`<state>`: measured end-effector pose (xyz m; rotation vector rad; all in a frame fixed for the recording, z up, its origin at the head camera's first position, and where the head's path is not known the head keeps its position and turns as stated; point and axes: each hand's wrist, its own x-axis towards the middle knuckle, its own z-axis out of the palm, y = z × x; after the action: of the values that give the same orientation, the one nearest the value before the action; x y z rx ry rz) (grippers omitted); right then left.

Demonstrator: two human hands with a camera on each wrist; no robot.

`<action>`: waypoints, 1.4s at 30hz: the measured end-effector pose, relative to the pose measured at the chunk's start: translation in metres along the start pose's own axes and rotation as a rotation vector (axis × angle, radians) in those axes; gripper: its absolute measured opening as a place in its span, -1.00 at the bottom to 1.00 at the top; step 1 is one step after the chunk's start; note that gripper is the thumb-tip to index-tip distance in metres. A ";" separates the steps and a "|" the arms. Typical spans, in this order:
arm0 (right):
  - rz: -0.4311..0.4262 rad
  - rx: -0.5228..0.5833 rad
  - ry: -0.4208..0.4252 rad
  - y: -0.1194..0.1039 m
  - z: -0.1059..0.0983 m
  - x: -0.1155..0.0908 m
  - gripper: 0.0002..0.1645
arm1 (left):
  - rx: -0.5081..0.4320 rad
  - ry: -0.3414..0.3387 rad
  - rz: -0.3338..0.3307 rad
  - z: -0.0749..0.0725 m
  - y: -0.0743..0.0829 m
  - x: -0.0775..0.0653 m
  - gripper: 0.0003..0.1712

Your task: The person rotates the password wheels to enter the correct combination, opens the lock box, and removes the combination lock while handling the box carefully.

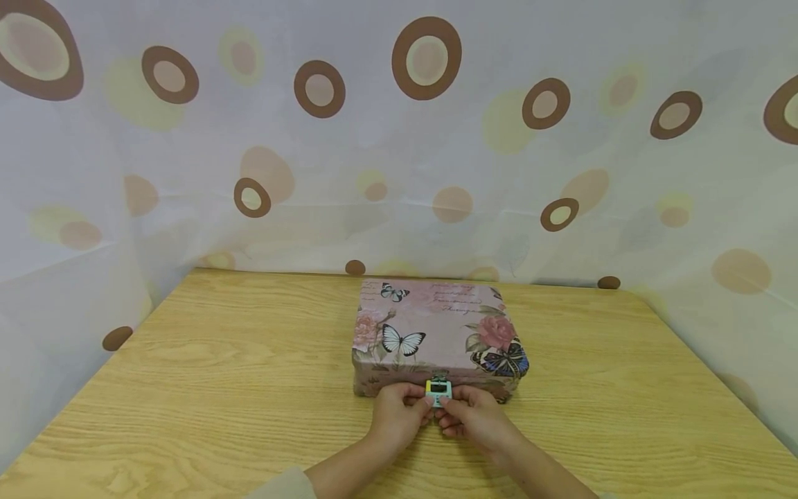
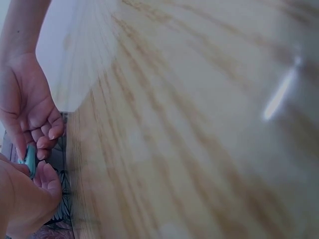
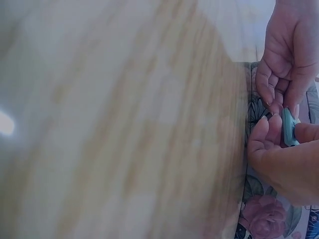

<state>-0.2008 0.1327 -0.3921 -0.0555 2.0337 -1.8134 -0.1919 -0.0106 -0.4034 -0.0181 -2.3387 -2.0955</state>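
Note:
A small teal gadget (image 1: 439, 401) with a yellow left edge, a dark window and tiny dark marks is held upright between both hands. My left hand (image 1: 396, 414) pinches its left side, thumb on the front. From the other side my right hand (image 1: 476, 418) pinches it too, its thumb also on the front face. The gadget overlaps the front of a pink box (image 1: 439, 326) just below its metal clasp (image 1: 440, 375). Butterflies, roses and script decorate the closed lid. In the right wrist view the thin teal edge (image 3: 288, 130) shows between the fingers.
The box stands on a wood-grain table (image 1: 249, 360), toward the middle. Behind the table and along its sides hangs a pale curtain (image 1: 349, 159) with brown and yellow oval patterns. A light sleeve (image 1: 287, 484) covers the left forearm.

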 end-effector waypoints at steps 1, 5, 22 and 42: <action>-0.002 -0.004 0.000 0.000 0.000 0.000 -0.70 | 0.001 0.000 -0.001 0.000 0.000 0.000 -0.88; -0.007 -0.017 -0.006 0.000 0.000 0.000 -0.70 | 0.003 0.000 -0.003 0.000 0.001 0.000 -0.88; -0.003 -0.030 -0.030 -0.001 0.001 0.001 -0.66 | 0.002 0.002 0.007 -0.001 0.001 0.000 -0.88; 0.035 0.016 0.054 -0.004 -0.003 -0.001 -0.57 | -0.015 0.006 0.013 0.000 0.002 -0.001 -0.89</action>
<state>-0.2018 0.1353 -0.3877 0.0340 2.0436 -1.8290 -0.1907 -0.0106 -0.4014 -0.0276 -2.3134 -2.1041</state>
